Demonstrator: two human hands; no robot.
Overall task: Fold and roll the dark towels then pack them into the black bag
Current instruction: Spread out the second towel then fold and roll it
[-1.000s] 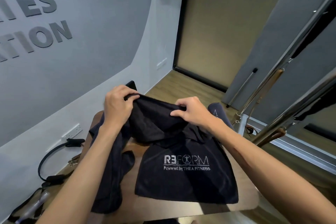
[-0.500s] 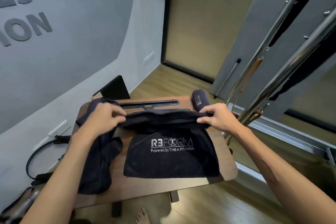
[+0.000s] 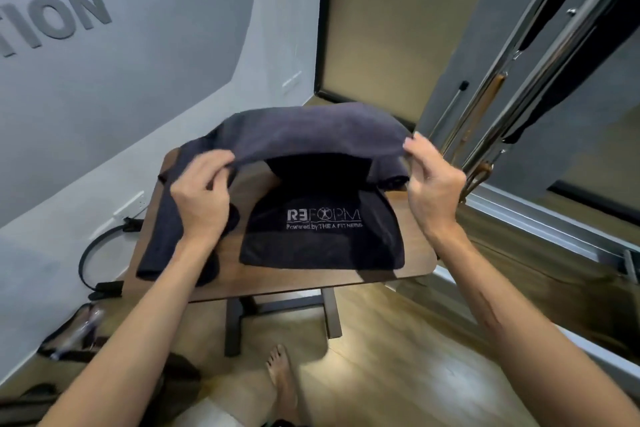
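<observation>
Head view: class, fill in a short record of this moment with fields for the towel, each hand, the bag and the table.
towel: dark, lifted above the table, stretched between both hands
left hand: grips towel's left edge
right hand: fingers pinch towel's right edge
black bag: flat on table, REFORM logo up
table: wooden, dark legs

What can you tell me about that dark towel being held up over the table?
The dark towel is a soft, navy-grey cloth, looking like terry. It is lifted above the wooden table and arches between both hands: the left hand grips its edge and the right hand pinches the opposite edge. Its left end hangs down over the table's left side. Beneath it lies a black cloth printed "REFORM"; whether they touch is unclear.
</observation>
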